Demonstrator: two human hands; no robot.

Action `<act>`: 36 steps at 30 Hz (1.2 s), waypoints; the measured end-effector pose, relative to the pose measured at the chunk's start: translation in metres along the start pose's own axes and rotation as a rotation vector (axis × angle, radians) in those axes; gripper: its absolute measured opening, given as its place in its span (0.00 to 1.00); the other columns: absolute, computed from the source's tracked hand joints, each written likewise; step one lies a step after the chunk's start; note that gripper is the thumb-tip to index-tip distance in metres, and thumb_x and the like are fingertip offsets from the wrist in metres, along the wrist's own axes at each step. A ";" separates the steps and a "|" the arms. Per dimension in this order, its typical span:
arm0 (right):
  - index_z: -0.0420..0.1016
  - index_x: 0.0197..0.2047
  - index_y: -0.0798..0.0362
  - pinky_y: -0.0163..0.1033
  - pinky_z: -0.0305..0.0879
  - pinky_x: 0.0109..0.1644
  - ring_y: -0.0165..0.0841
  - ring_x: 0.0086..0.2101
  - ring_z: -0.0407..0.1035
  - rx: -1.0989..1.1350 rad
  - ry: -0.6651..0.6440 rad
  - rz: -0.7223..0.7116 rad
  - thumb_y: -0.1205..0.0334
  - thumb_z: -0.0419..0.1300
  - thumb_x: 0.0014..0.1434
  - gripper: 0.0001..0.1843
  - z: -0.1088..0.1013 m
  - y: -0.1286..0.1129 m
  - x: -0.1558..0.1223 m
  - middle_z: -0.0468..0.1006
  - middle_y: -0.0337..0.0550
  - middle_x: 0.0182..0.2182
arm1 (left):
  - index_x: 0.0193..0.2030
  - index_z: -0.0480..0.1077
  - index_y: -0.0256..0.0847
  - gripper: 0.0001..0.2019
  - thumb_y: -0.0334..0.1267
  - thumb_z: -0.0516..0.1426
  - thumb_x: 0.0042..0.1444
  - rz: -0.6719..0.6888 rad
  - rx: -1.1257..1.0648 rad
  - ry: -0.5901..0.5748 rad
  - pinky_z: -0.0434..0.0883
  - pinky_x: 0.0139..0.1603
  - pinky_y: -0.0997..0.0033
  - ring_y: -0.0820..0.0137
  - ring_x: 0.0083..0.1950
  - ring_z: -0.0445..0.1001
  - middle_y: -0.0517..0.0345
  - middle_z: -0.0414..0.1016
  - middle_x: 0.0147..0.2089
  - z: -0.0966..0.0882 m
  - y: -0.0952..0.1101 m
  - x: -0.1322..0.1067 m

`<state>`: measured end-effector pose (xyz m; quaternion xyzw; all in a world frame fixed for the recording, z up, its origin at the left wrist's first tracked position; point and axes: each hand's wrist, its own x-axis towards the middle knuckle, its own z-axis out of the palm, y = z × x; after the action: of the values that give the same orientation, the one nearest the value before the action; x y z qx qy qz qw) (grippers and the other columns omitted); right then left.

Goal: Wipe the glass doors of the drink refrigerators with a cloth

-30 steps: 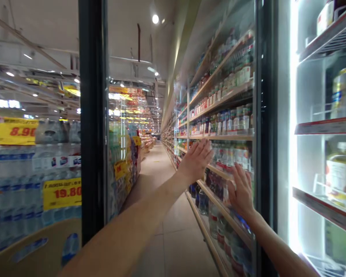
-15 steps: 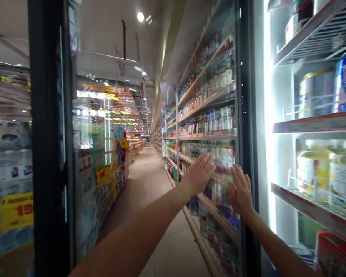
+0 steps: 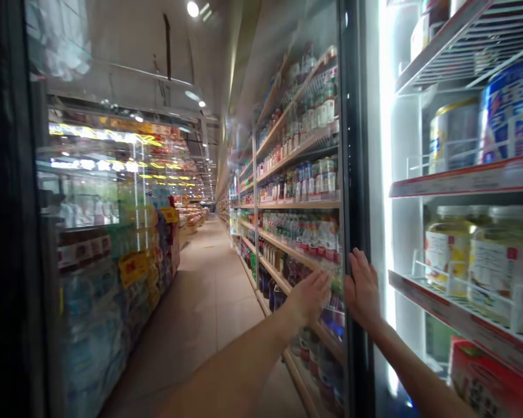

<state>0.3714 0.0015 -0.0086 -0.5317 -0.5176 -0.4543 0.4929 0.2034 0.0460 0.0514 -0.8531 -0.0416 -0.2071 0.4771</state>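
A glass cooler door (image 3: 196, 325) with a dark frame (image 3: 355, 174) stands in front of me. My right hand (image 3: 362, 293) lies with outstretched fingers at the right-hand frame, beside the lit cooler interior. Left of it, my left hand (image 3: 309, 299) is in front of the glass, fingers extended and slightly blurred; I cannot tell whether it touches the pane. No object shows in either hand. To the right, bottles of pale yellow drink (image 3: 448, 249) stand on a cooler shelf (image 3: 466, 305), behind a wire guard.
Blue cans or packs (image 3: 508, 110) occupy the shelf above, and a red box (image 3: 490, 377) sits at the lower right. Through the glass appear long shelves of bottles (image 3: 305, 232), an aisle floor (image 3: 200, 290) and stacked packs with a yellow sign (image 3: 133, 268).
The door's left frame has shifted left and looks larger and nearer. My left hand has dropped lower. My right hand is now against the dark frame, and more of the cooler shelves shows.
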 end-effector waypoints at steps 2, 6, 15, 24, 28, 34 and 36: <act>0.44 0.67 0.49 0.58 0.50 0.62 0.42 0.63 0.50 0.001 0.007 0.007 0.65 0.44 0.62 0.31 -0.002 0.003 -0.001 0.56 0.52 0.63 | 0.51 0.70 0.41 0.15 0.36 0.50 0.59 -0.014 -0.001 0.000 0.57 0.63 0.66 0.68 0.62 0.62 0.57 0.68 0.59 0.000 -0.004 0.001; 0.45 0.67 0.50 0.58 0.50 0.62 0.42 0.63 0.49 0.003 0.016 0.024 0.66 0.44 0.62 0.30 -0.004 0.005 -0.003 0.56 0.53 0.63 | 0.58 0.62 0.32 0.19 0.33 0.46 0.61 -0.138 0.016 0.017 0.53 0.65 0.54 0.60 0.66 0.55 0.43 0.58 0.65 -0.006 -0.020 -0.001; 0.46 0.67 0.50 0.58 0.49 0.63 0.42 0.63 0.50 0.047 -0.011 0.040 0.64 0.44 0.61 0.30 -0.001 -0.012 -0.002 0.57 0.52 0.63 | 0.55 0.65 0.36 0.17 0.32 0.47 0.61 -0.087 0.018 -0.003 0.55 0.65 0.60 0.64 0.65 0.57 0.48 0.62 0.63 -0.025 -0.024 -0.039; 0.46 0.67 0.48 0.58 0.47 0.63 0.41 0.63 0.49 0.079 -0.038 0.022 0.63 0.44 0.62 0.30 0.002 -0.037 0.016 0.57 0.51 0.63 | 0.55 0.65 0.37 0.17 0.32 0.48 0.60 0.031 -0.004 -0.050 0.56 0.65 0.61 0.62 0.65 0.58 0.51 0.63 0.62 -0.046 -0.028 -0.097; 0.47 0.66 0.50 0.57 0.47 0.63 0.41 0.63 0.50 0.085 -0.027 0.014 0.62 0.44 0.62 0.29 0.003 -0.050 0.026 0.58 0.53 0.63 | 0.58 0.61 0.36 0.19 0.30 0.47 0.60 -0.214 0.081 0.027 0.54 0.65 0.55 0.59 0.68 0.52 0.47 0.57 0.66 -0.063 -0.048 -0.111; 0.48 0.66 0.50 0.57 0.48 0.63 0.41 0.63 0.50 0.132 -0.037 -0.017 0.63 0.45 0.61 0.30 0.004 -0.067 0.027 0.58 0.53 0.63 | 0.56 0.64 0.37 0.18 0.32 0.49 0.59 0.005 0.021 -0.057 0.54 0.66 0.59 0.62 0.67 0.55 0.50 0.61 0.64 -0.068 -0.032 -0.157; 0.47 0.67 0.49 0.57 0.48 0.63 0.41 0.63 0.50 0.157 -0.043 -0.039 0.63 0.45 0.61 0.30 0.006 -0.079 0.026 0.58 0.51 0.63 | 0.57 0.63 0.38 0.18 0.32 0.49 0.59 0.016 0.031 -0.071 0.54 0.66 0.60 0.62 0.66 0.55 0.51 0.61 0.64 -0.075 -0.037 -0.168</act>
<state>0.2934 0.0084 0.0211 -0.4912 -0.5723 -0.4101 0.5129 0.0166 0.0251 0.0493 -0.8527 -0.0546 -0.1722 0.4902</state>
